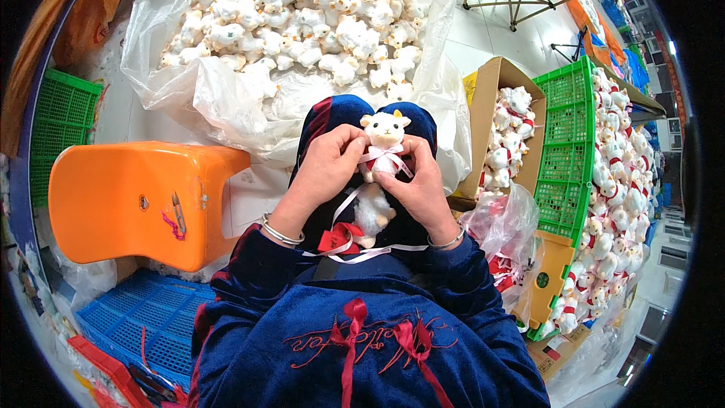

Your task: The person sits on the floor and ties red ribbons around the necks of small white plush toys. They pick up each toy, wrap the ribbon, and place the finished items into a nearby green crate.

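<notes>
Upright over my lap stands a small white plush goat [386,128] with yellow horns. A pale pink ribbon bow [384,156] sits at its neck, over a bit of red. My left hand [326,166] is closed at the bow's left side, thumb and fingertips together beside the goat's head. From the other side my right hand [419,190] is closed on the bow, its thumb low against the goat's front. Below it on my lap lies another white plush toy [373,210], beside a red cloth piece [337,237] and loose white ribbon [368,255].
Ahead, a large clear plastic sheet [162,38] holds a heap of white plush toys [302,23]. An orange stool [128,204] with thread snips [178,211] stands left, above a blue crate [147,321]. A cardboard box [529,75], green crates [563,143] and plush toys [615,204] stand right.
</notes>
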